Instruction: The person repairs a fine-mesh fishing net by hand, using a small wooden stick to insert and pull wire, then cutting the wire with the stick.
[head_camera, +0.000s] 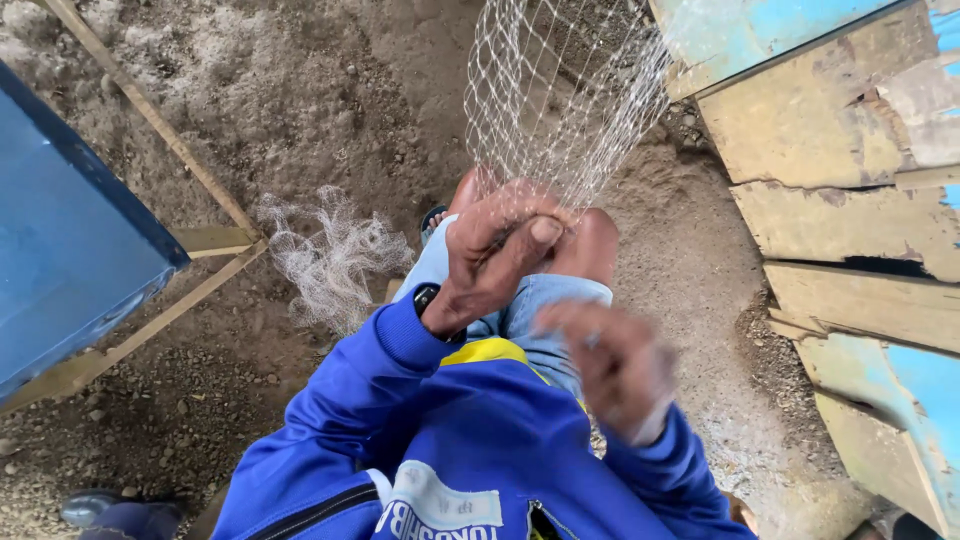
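Hands, left (495, 255) pinching net (560, 90), right (620, 365) blurred, sandy ground (330, 90) open leftward.

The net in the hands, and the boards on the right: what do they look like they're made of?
Net: thin, pale, see-through strands in diamond meshes, probably nylon monofilament, gripped by the left hand; the blurred right hand is lower. A loose heap of netting lies on the dirt ground.
Boards: weathered wood, with splintered edges and flaking yellow and light blue paint.
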